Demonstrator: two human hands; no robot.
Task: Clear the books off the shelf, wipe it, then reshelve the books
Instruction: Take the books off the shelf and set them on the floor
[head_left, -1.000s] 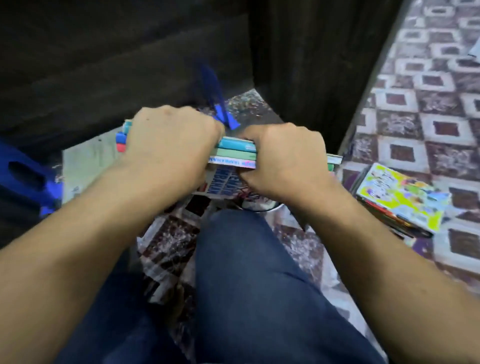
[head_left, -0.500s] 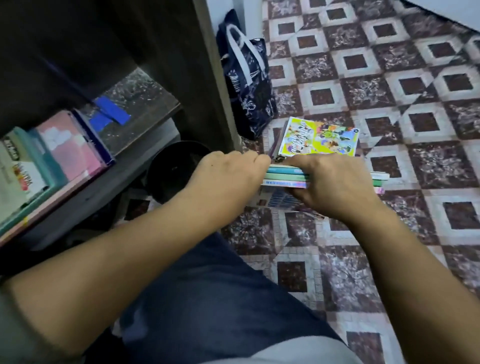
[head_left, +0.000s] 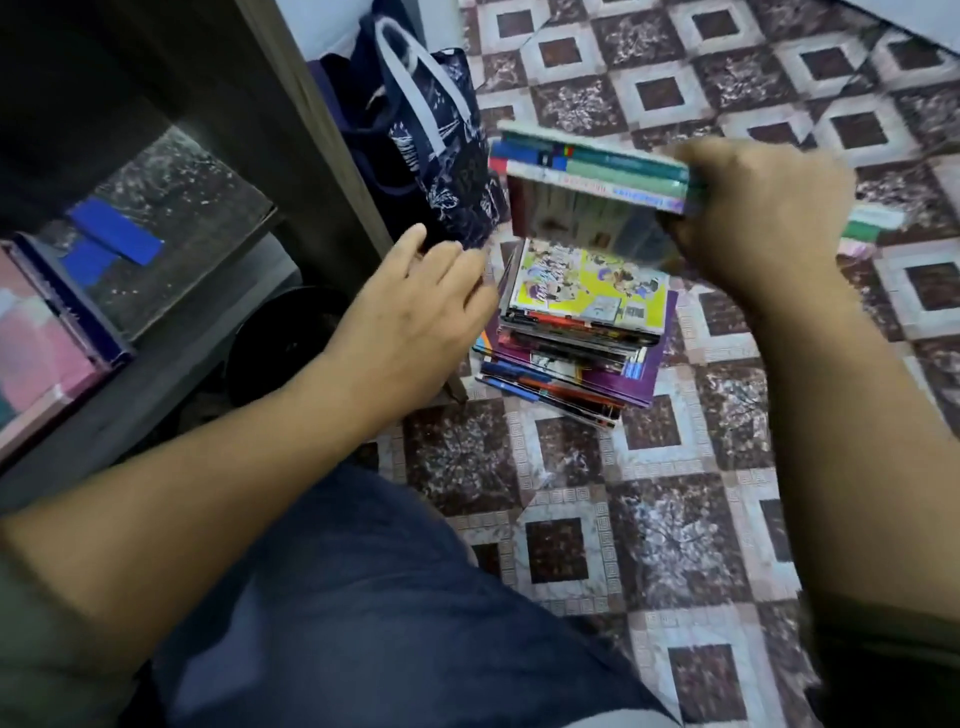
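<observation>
A small bundle of thin books (head_left: 597, 176), teal and blue spines, tilts in my right grip (head_left: 753, 208) above a messy stack of books (head_left: 576, 338) on the floor (head_left: 675, 519), beside the dark shelf (head_left: 182, 218).

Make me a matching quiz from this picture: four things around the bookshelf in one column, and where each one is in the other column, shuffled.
Things:
1. book bundle
2. yellow-topped book stack
3. navy bag
4. blue tape

Places:
A. stuck on the shelf board
B. lying on the floor tiles
C. gripped by the right hand
D. standing beside the shelf's side panel

Pairs: 1-C, 2-B, 3-D, 4-A.
</observation>
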